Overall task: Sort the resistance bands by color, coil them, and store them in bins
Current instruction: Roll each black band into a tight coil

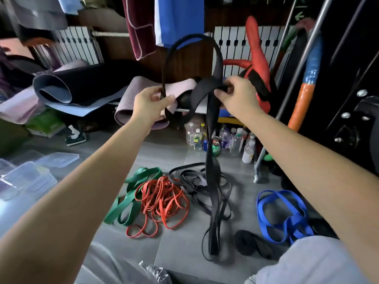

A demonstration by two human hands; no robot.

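I hold a wide black resistance band point(217, 58) up in front of me. My left hand point(150, 104) pinches its thin left strand, and my right hand point(235, 95) grips the folded part beside it. A loop arches above both hands, and the rest hangs down to the floor. On the grey floor lie green bands point(131, 199), a heap of red bands point(162, 199), a tangle of thin black bands point(194, 181), blue bands point(283, 214) and a coiled black band point(252, 243). Clear plastic bins point(28, 179) with lids stand at the left.
Rolled yoga mats point(82, 87) lie on a low rack behind the bands. Several bottles point(223, 140) stand on the floor under it. A metal pole point(287, 95) and dark gym equipment point(348, 99) rise at the right. My knees point(307, 263) frame the bottom.
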